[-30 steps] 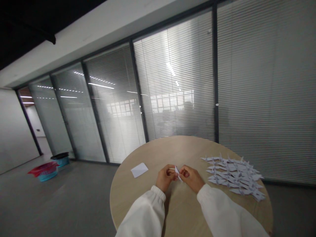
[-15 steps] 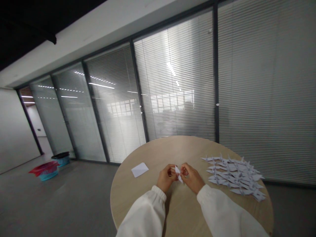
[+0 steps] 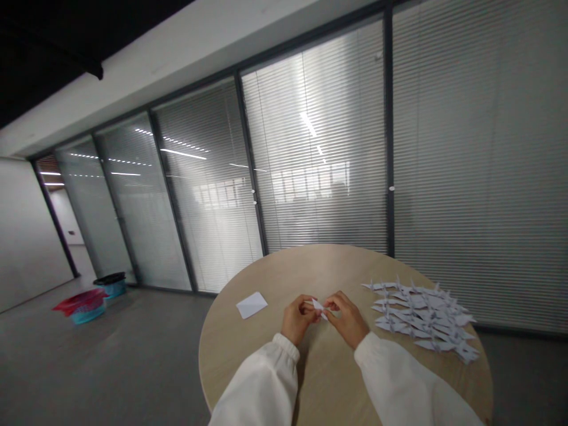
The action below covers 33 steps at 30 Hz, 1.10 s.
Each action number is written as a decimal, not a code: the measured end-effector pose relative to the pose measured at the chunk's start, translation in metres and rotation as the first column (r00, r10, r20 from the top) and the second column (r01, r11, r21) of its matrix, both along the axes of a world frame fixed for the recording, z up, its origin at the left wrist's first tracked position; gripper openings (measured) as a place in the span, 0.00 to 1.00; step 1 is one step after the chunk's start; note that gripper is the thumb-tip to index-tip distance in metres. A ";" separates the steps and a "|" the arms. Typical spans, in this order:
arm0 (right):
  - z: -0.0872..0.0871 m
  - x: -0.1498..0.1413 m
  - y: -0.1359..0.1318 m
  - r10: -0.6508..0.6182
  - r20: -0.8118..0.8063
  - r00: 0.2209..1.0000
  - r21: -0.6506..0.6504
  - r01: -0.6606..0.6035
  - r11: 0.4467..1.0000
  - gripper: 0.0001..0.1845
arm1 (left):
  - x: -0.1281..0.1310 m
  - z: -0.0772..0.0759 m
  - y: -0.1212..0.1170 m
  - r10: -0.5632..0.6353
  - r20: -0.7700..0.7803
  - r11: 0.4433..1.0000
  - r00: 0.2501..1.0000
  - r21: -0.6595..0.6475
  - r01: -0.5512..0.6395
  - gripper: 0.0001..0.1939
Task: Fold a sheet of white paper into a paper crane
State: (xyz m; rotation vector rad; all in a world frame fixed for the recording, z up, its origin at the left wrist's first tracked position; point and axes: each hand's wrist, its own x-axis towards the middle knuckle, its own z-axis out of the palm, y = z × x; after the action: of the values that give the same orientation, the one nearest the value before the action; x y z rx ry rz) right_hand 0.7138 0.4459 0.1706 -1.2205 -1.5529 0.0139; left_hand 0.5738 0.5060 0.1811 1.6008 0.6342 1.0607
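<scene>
White paper [image 3: 318, 306], creased into a small pointed fold, is being pinched between your left hand [image 3: 298, 319] and right hand [image 3: 348, 319], both grips closed on it, over the round wooden worktop [image 3: 284, 278], while a heap of paper cranes [image 3: 419, 316] is lying to your right.

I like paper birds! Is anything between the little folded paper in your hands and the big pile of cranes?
Yes, the right hand. It pinches the folded paper on the side toward the pile of paper cranes, so it sits between them. Nothing else visible does.
</scene>
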 end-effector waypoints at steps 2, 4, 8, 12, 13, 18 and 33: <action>0.001 -0.001 0.000 0.021 -0.007 1.000 0.000 -0.021 1.000 0.03 | 0.000 -0.002 0.002 0.015 -0.010 1.000 1.000 0.018 -0.015 0.17; 0.001 -0.001 0.000 0.037 -0.010 0.999 -0.006 -0.037 0.999 0.02 | -0.001 -0.003 0.003 0.026 -0.017 0.999 1.000 0.027 -0.026 0.17; 0.003 -0.001 -0.002 0.042 -0.019 0.999 -0.014 -0.043 0.999 0.03 | -0.001 -0.002 0.003 0.022 -0.009 1.000 1.000 0.004 -0.022 0.17; 0.005 -0.002 -0.003 0.057 -0.032 0.998 -0.009 -0.058 0.998 0.04 | 0.001 -0.001 0.001 0.002 0.005 1.000 1.000 -0.027 -0.002 0.16; 0.005 -0.002 -0.003 0.060 -0.035 0.998 -0.010 -0.060 0.998 0.04 | 0.001 0.000 0.000 -0.001 0.005 1.000 1.000 -0.030 0.001 0.16; 0.005 -0.003 -0.002 0.051 -0.044 0.998 -0.021 -0.052 0.998 0.03 | 0.001 -0.001 0.001 0.008 0.004 1.000 1.000 -0.013 -0.008 0.16; 0.004 -0.003 0.001 0.073 -0.125 0.989 -0.097 -0.085 0.992 0.03 | 0.000 0.004 -0.003 0.074 0.008 0.997 0.997 -0.012 -0.074 0.15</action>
State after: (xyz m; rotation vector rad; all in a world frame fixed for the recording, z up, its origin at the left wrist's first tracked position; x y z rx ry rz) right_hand 0.7110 0.4465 0.1744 -1.2141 -1.5082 0.2185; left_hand 0.5742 0.5033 0.1854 1.5718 0.6975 1.1161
